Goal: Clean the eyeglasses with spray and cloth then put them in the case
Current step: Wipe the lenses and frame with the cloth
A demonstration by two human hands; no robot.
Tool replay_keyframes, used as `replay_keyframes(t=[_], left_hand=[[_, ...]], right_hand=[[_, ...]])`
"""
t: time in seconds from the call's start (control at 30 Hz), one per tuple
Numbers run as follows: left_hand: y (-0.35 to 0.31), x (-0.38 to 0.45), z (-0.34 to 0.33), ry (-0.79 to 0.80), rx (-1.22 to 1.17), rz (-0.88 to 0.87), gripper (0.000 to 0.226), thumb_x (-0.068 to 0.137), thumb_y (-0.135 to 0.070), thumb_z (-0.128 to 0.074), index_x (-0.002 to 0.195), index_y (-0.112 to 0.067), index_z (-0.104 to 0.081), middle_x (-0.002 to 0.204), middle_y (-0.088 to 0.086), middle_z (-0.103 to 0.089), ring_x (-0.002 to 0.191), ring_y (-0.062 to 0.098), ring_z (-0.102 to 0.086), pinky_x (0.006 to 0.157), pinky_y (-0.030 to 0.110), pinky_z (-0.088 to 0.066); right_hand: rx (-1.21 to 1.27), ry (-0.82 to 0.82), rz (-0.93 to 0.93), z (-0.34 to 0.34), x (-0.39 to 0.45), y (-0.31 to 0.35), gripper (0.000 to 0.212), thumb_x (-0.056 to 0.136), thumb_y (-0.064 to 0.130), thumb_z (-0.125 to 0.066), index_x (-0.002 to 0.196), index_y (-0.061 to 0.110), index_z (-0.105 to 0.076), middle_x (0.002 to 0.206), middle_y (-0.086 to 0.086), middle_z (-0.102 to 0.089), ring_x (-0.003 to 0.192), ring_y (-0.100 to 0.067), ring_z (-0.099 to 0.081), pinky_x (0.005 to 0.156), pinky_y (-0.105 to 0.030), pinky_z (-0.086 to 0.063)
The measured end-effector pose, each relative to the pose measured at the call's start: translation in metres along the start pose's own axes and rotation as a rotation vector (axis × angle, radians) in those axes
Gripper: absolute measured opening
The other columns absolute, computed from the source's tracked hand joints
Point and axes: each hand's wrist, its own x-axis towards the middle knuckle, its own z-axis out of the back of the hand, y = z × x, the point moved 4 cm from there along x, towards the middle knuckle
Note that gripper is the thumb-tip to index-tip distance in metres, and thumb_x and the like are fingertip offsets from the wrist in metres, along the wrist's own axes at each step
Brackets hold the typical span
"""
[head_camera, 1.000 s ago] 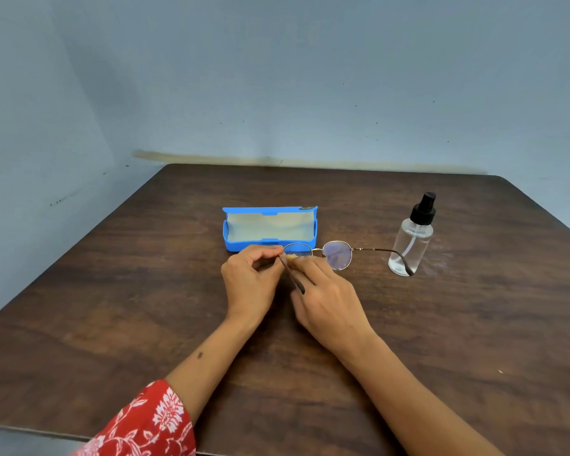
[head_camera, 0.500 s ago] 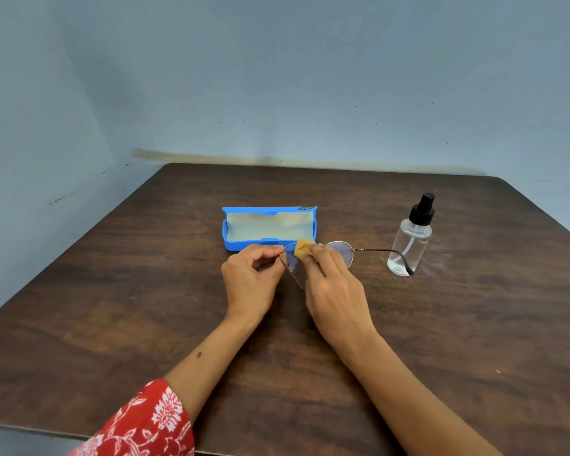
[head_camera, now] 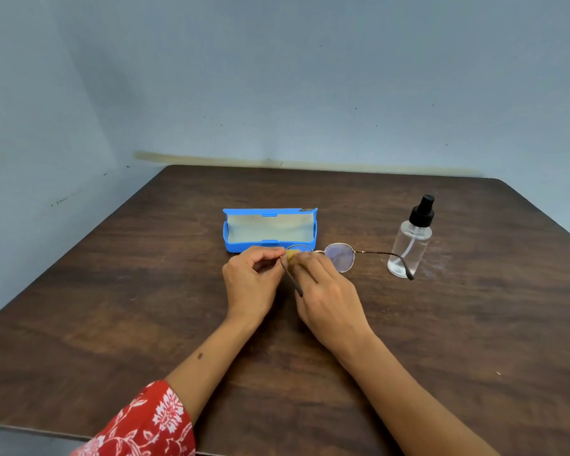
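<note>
Thin gold-rimmed eyeglasses are held just above the dark wooden table, arms unfolded. My left hand pinches the frame at its left hinge. My right hand presses a small yellow cloth against the left lens, most of the cloth hidden under the fingers. The right lens is uncovered. The blue case lies open right behind the hands, its pale lining showing. A clear spray bottle with a black pump stands upright to the right, by the tip of the right temple arm.
A pale blue wall rises behind the table and along its left side. The table's near edge runs under my forearms. A red flowered sleeve covers my left upper forearm.
My right hand slid the cloth back left along the left lens, baring the right lens again. The left hand, case and bottle stayed put.
</note>
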Motion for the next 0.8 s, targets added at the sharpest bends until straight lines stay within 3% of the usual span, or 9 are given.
replay_keyframes(t=[0.1,0.27,0.4,0.53,0.7,0.8], left_hand=[[-0.001,-0.001,0.000,0.005,0.009,-0.008,0.016,0.070,-0.004,-0.078,0.085,-0.007,-0.074,0.078,0.000,-0.072,0.072,-0.001,-0.068,0.070,0.012,-0.052],[0.001,0.001,0.000,-0.001,0.002,0.006,0.014,0.071,-0.005,-0.077,0.084,-0.010,-0.074,0.079,0.001,-0.072,0.071,-0.001,-0.067,0.071,0.013,-0.052],[-0.002,0.000,-0.001,0.008,0.011,-0.008,0.016,0.070,-0.004,-0.078,0.085,-0.007,-0.074,0.077,-0.002,-0.071,0.070,-0.003,-0.067,0.071,0.013,-0.053],[0.000,0.001,0.000,-0.004,0.016,0.000,0.015,0.071,-0.004,-0.077,0.084,-0.010,-0.074,0.078,0.001,-0.072,0.070,-0.003,-0.066,0.071,0.013,-0.053],[-0.004,-0.001,0.000,0.003,0.030,-0.018,0.016,0.071,-0.003,-0.077,0.086,-0.007,-0.074,0.077,-0.003,-0.070,0.069,-0.006,-0.065,0.069,0.009,-0.051],[-0.001,0.001,0.000,-0.003,0.027,0.000,0.015,0.071,-0.004,-0.077,0.084,-0.010,-0.074,0.078,-0.002,-0.071,0.070,-0.005,-0.066,0.070,0.010,-0.051]], right_hand=[[-0.035,0.003,-0.091,0.001,0.001,-0.007,0.036,0.084,0.005,-0.041,0.107,-0.003,-0.067,0.106,-0.013,-0.066,0.099,-0.026,-0.063,0.082,-0.025,-0.048],[0.016,0.020,0.006,0.000,-0.001,0.001,0.035,0.081,0.008,-0.042,0.101,0.000,-0.069,0.098,-0.010,-0.068,0.092,-0.024,-0.064,0.086,-0.028,-0.045],[-0.008,0.037,-0.111,-0.001,0.000,-0.008,0.036,0.084,0.005,-0.042,0.110,-0.003,-0.064,0.109,-0.014,-0.065,0.102,-0.027,-0.061,0.090,-0.028,-0.045],[0.058,0.037,0.020,0.003,-0.001,0.003,0.035,0.078,0.010,-0.042,0.095,0.000,-0.071,0.097,-0.010,-0.068,0.090,-0.024,-0.063,0.081,-0.028,-0.048],[0.015,0.073,-0.123,0.001,0.001,-0.007,0.039,0.081,0.005,-0.038,0.107,-0.002,-0.066,0.106,-0.013,-0.066,0.098,-0.026,-0.063,0.083,-0.027,-0.050],[0.071,0.053,-0.034,0.003,0.000,0.001,0.037,0.079,0.009,-0.040,0.098,-0.001,-0.070,0.098,-0.011,-0.068,0.089,-0.025,-0.064,0.083,-0.027,-0.043]])
